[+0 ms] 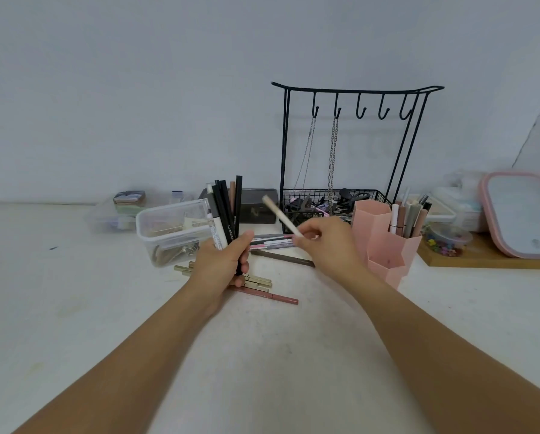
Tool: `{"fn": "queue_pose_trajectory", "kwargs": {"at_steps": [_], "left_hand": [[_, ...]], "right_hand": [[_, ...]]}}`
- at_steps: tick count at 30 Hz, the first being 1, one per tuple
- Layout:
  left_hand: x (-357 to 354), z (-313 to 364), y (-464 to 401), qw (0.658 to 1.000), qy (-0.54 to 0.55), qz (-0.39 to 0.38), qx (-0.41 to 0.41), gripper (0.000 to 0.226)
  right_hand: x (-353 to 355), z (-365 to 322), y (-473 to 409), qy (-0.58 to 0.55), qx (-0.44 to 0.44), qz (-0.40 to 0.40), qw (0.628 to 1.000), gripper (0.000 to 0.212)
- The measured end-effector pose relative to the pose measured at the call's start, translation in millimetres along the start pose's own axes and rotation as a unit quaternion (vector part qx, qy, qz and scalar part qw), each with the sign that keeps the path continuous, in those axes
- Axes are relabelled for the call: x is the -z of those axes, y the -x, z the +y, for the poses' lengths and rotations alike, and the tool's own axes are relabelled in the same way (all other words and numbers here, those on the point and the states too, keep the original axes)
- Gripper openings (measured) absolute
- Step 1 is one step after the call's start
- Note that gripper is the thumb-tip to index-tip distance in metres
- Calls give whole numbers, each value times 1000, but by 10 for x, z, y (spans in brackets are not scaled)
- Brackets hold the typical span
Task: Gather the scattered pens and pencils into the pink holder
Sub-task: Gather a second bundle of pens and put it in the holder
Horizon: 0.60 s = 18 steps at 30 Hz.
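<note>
- Your left hand [223, 264] is gripping an upright bundle of pens [226, 214], mostly black with one white and one brownish; the fingers are closed around its lower part. It is sitting well to the left of the pink holder [387, 245].
- Your right hand [328, 242] is pinching a single cream-coloured pen [281, 216] between thumb and fingers, tilting it up and away to the left; the hand is hovering just left of the pink holder. The pen is motion-blurred.
- The pink holder is standing upright on the white table [74, 292] and is already carrying several pens in its rear compartment.
- Loose pens are lying left of the holder: a pink pencil [275, 296] and gold sticks [259, 280] below your left hand, and a dark pencil [282, 257] with pink-and-grey pens [270, 241] between your hands.
- A clear plastic box [171, 230] is sitting further left of the holder; a black wire rack [350, 145] is standing behind it.
</note>
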<state>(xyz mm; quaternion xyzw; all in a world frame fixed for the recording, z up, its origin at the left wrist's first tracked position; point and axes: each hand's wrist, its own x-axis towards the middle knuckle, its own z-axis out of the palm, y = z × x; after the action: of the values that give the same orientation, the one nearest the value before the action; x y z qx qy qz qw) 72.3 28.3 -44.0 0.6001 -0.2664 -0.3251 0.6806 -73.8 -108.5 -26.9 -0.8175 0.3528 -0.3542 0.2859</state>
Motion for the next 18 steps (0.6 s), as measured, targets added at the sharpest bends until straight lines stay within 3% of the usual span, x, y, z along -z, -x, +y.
{"fn": "queue_pose_trajectory", "kwargs": {"at_steps": [3, 6, 14, 18], "left_hand": [[-30, 2, 32, 999, 12, -32, -12, 37], [-66, 19, 82, 996, 25, -73, -33, 35], [-111, 49, 178, 989, -18, -133, -58, 33], [-124, 51, 190, 989, -18, -139, -40, 31]], "right_hand": [[31, -218, 40, -218, -49, -80, 972, 10], [-17, -382, 114, -320, -50, -158, 933, 11], [-78, -465, 174, -374, -70, -156, 911, 0], [-88, -436, 154, -356, -70, -165, 917, 8]]}}
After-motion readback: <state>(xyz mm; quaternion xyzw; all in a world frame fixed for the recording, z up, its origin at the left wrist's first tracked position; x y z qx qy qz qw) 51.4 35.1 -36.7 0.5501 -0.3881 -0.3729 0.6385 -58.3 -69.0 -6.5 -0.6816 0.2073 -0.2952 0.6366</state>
